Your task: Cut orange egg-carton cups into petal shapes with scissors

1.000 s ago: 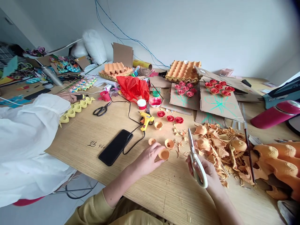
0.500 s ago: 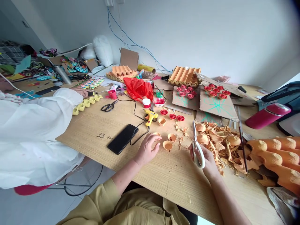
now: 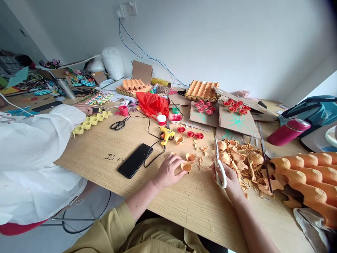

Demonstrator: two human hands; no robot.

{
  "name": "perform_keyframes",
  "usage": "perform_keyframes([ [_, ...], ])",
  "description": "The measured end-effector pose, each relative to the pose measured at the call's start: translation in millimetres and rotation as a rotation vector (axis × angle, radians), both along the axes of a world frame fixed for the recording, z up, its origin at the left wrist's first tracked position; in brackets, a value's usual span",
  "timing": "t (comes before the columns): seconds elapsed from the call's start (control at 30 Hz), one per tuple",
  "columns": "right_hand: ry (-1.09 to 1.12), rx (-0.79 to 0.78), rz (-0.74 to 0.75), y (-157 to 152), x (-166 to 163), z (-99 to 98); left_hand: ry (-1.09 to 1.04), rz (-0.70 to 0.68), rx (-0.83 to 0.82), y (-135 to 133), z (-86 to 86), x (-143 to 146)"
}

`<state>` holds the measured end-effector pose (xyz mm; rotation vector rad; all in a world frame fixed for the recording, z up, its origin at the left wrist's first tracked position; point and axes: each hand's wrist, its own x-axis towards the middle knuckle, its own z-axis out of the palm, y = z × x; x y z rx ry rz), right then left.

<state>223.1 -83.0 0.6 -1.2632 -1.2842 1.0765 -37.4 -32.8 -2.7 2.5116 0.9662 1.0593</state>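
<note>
The thumb and fingertips of my left hand (image 3: 170, 171) close on the left edge of an orange egg-carton cup (image 3: 186, 167), which rests on the wooden table. Just behind it stands another cut cup (image 3: 190, 157), and a third is partly hidden behind my fingers. My right hand (image 3: 229, 181) grips white-handled scissors (image 3: 220, 168), their blades pointing away from me. Thin orange trimmings (image 3: 200, 158) lie between the two hands. Farther back are another cup (image 3: 179, 140) and a row of red paper-pulp roses (image 3: 190, 134).
A yellow glue gun (image 3: 166, 135) and black phone (image 3: 135, 160) lie left of the cups. Carton scraps (image 3: 237, 158), a paintbrush (image 3: 265, 165) and a large egg tray (image 3: 310, 175) fill the right side. A co-worker's white sleeve (image 3: 63, 119) reaches in from the left.
My left hand has moved right and a little toward me, from beside the cups onto the nearest one. My right hand still holds the scissors. The view has shifted slightly.
</note>
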Motion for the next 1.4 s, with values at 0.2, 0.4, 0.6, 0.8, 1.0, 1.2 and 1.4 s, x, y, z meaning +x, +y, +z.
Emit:
perform_keyframes([
  [0.2, -0.021, -0.003, 0.029, -1, -2, 2.1, 0.141, -0.060, -0.037, 0, -7.0, 6],
  [0.4, -0.042, -0.002, 0.014, 0, 0, 1.9, 0.120, -0.041, -0.017, 2, -7.9, 7],
  [0.6, -0.082, -0.009, 0.033, -1, 0, 1.1, -0.027, -0.050, -0.130, 2, -6.6, 6],
  [0.8, -0.177, 0.002, 0.099, -5, -1, 1.1, -0.292, -0.074, -0.495, 3, -1.5, 3],
  [1.0, -0.344, 0.062, 0.137, -11, -5, 2.5, -0.515, -0.157, -0.913, 2, 4.5, 2],
  [1.2, -0.521, 0.148, 0.257, -14, -11, 11.7, -0.767, -0.216, -1.157, 1, 5.3, 4],
  [1.4, -0.756, 0.275, 0.443, -15, -15, 19.7, -0.756, -0.263, -1.112, 0, 12.0, 4],
])
